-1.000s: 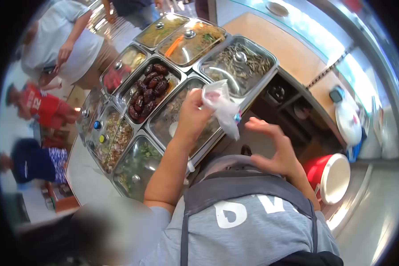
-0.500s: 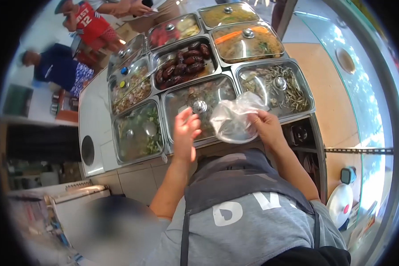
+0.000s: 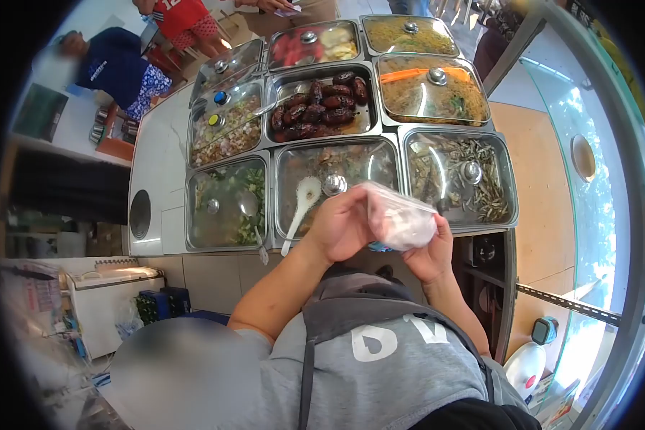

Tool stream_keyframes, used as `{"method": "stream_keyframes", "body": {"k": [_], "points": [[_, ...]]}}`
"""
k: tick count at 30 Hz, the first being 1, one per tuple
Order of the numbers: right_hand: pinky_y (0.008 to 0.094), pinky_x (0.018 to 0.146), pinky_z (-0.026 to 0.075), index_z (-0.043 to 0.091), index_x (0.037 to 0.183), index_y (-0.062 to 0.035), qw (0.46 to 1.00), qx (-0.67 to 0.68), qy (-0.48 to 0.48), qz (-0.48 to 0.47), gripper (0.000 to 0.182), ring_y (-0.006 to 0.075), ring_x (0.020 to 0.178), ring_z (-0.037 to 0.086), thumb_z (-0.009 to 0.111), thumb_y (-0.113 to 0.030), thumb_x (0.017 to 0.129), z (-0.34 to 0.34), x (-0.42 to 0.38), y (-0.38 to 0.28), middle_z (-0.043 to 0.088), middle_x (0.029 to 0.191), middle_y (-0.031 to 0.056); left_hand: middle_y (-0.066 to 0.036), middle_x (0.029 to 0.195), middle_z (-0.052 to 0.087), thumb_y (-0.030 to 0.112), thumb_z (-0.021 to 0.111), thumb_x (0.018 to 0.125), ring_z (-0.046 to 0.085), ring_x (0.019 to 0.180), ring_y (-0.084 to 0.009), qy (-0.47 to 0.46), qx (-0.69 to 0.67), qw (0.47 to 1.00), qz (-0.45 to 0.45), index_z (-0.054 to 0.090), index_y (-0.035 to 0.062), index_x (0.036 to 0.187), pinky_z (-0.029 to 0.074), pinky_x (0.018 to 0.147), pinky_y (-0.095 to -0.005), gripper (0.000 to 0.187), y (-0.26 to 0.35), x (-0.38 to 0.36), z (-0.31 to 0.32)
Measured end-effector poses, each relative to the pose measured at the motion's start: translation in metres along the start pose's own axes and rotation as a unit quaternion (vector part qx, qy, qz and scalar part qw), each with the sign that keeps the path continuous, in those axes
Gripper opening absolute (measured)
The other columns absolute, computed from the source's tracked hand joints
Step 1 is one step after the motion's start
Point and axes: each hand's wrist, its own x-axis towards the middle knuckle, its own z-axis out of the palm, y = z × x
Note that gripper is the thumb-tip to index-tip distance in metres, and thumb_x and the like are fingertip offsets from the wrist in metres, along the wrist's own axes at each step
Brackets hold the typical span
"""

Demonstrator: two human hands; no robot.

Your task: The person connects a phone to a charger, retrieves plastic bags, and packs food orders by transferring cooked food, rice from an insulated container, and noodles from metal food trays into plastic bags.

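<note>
A clear plastic bag is held between both hands in front of my apron. My left hand grips its left upper edge, the fingers partly hidden by the plastic. At the bag's lower right, my right hand holds it with the thumb up along the side. Something blue shows just under the bag, too small to name. Beyond my hands lies a lidded metal tray of food, with a white spoon resting on its glass lid. The lidded tray of small dried fish is to the right.
Several more trays fill the counter, including an uncovered one of dark glazed sausages, noodles and greens. A glass panel in a metal frame stands at right. People are across the counter, one in a navy shirt.
My left hand has moved from open beside the bag onto its edge. The bag and right hand have come lower and closer to me. The white spoon on the lid now shows.
</note>
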Motion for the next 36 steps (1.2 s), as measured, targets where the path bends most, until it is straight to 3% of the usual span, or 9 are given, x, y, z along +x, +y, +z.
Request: {"method": "stream_keyframes", "body": {"k": [7,9,11,18,21,23,24,30,36], "points": [[0.0429,0.084,0.045,0.051,0.110,0.0000,0.989,-0.104,0.056,-0.093,0.048,0.0286,0.091,0.058,0.042,-0.041,0.086,0.066,0.023,0.012,0.059,0.098,0.0169,-0.010,0.070,0.054,0.018,0.049,0.087,0.054,0.060,-0.0164,-0.111,0.081,0.990,-0.033,0.050,0.0009,0.091,0.045,0.055,-0.0267,0.018,0.076,0.044,-0.004],[0.0315,0.064,0.050,0.050,0.112,-0.0013,0.936,0.056,-0.324,0.129,0.044,0.0196,0.073,0.059,0.046,-0.038,0.088,0.038,0.054,0.014,0.059,0.085,0.0099,-0.007,0.079,0.058,0.012,0.050,0.086,0.057,0.066,-0.0132,-0.285,0.097,0.953,-0.037,0.052,0.0013,0.094,0.048,0.062,-0.0249,0.014,0.099,0.060,-0.011],[0.0223,0.050,0.045,0.052,0.107,-0.0033,0.954,-0.292,-0.005,0.072,0.030,0.0116,0.062,0.055,0.053,-0.025,0.086,0.054,0.064,0.033,0.056,0.077,0.0032,-0.006,0.076,0.057,0.016,0.052,0.086,0.056,0.064,-0.0138,-0.213,0.068,0.973,-0.050,0.052,0.0031,0.092,0.047,0.058,-0.0246,0.014,0.105,0.080,-0.018],[0.0293,0.083,0.043,0.041,0.124,-0.0012,0.677,-0.637,-0.087,-0.359,0.052,0.0120,0.097,0.051,0.061,-0.020,0.080,0.122,0.181,-0.007,0.052,0.111,0.0066,0.001,0.078,0.055,0.044,0.048,0.085,0.055,0.073,-0.0154,-0.051,-0.045,0.987,-0.148,0.055,0.0136,0.094,0.043,0.059,-0.0268,0.032,0.042,0.091,-0.056],[0.0233,0.056,0.042,0.052,0.098,-0.0075,0.835,-0.461,0.093,-0.287,0.021,0.0065,0.067,0.051,0.049,-0.025,0.087,0.168,0.246,-0.010,0.052,0.075,-0.0011,0.002,0.084,0.055,0.040,0.050,0.086,0.054,0.082,-0.0145,0.059,0.152,0.972,-0.170,0.053,0.0137,0.099,0.041,0.067,-0.0281,0.029,0.069,0.060,-0.056],[0.0305,0.065,0.045,0.057,0.095,-0.0040,0.440,-0.734,-0.133,-0.501,0.022,0.0160,0.070,0.055,0.050,-0.019,0.081,0.094,0.352,-0.074,0.057,0.073,0.0047,0.001,0.086,0.056,0.035,0.052,0.087,0.054,0.082,-0.0127,0.119,0.266,0.949,-0.118,0.053,0.0123,0.101,0.041,0.068,-0.0276,0.027,0.093,0.035,-0.073],[0.0350,0.071,0.045,0.058,0.093,0.0003,0.519,-0.799,0.054,-0.300,0.027,0.0245,0.077,0.058,0.051,-0.021,0.079,0.092,0.365,-0.073,0.062,0.082,0.0116,0.001,0.088,0.056,0.033,0.053,0.087,0.055,0.082,-0.0116,0.135,0.284,0.944,-0.099,0.053,0.0115,0.101,0.041,0.067,-0.0269,0.026,0.110,0.029,-0.087],[0.0383,0.082,0.044,0.060,0.099,-0.0082,-0.031,-0.996,-0.053,-0.072,0.027,0.0304,0.096,0.056,0.050,-0.024,0.079,0.082,0.442,-0.065,0.059,0.105,0.0115,-0.001,0.084,0.055,0.017,0.058,0.085,0.051,0.077,-0.0084,0.281,0.538,0.761,0.231,0.056,0.0044,0.095,0.041,0.070,-0.0225,0.016,0.253,0.007,-0.148],[0.0338,0.082,0.046,0.061,0.096,-0.0104,-0.139,-0.983,-0.123,-0.006,0.024,0.0270,0.095,0.057,0.055,-0.013,0.073,0.100,0.451,-0.055,0.061,0.099,0.0082,-0.015,0.101,0.053,0.024,0.061,0.076,0.047,0.100,-0.0297,0.383,0.817,0.312,0.298,0.058,0.0069,0.097,0.038,0.084,-0.0401,0.027,0.353,0.029,-0.202]]}}
